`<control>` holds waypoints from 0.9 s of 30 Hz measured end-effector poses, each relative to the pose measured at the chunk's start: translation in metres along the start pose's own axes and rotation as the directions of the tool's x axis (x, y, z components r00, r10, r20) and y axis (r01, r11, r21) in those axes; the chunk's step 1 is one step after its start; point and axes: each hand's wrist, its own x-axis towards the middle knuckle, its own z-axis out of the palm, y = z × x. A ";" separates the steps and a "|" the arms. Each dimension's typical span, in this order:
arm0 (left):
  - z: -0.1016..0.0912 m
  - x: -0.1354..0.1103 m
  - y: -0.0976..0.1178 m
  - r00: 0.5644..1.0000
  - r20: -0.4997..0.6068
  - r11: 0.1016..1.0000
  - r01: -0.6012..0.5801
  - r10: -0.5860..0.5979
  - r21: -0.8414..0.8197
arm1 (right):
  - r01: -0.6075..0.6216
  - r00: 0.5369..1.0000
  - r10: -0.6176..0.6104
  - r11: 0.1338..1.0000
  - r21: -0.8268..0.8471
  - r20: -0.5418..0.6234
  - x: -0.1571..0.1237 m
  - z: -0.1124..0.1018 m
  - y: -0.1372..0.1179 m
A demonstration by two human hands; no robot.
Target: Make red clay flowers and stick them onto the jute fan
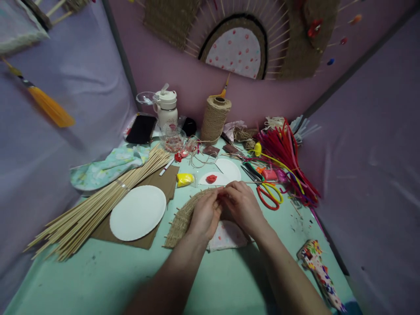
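Woven jute arc (181, 218) was laid on the table (98, 275) directly beneath both hands, its curve swept down-left from the fingertips; its upper edge was pinched by the left hand (205, 214) and the right hand (243, 205) together.

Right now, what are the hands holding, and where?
Both the left hand and right hand pinch the brown woven twine arch at its top edge.

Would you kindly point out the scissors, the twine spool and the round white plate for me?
scissors (266, 192), head view, on the handle loops.
twine spool (215, 120), head view, on its wound side.
white plate (138, 212), head view, on its bare centre.
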 end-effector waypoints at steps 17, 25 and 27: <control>-0.003 0.006 0.003 0.997 -0.051 0.997 -0.057 0.055 -0.052 | -0.137 0.991 0.137 0.981 0.138 0.011 0.031 -0.003 0.012; -0.008 0.010 0.007 0.991 -0.117 0.993 -0.075 0.064 -0.092 | -0.026 0.988 0.029 0.999 -0.022 0.152 0.077 0.023 0.019; -0.007 0.010 0.007 0.990 -0.124 0.992 -0.075 0.062 -0.104 | -0.014 0.987 0.019 0.999 -0.029 0.160 0.079 0.027 0.016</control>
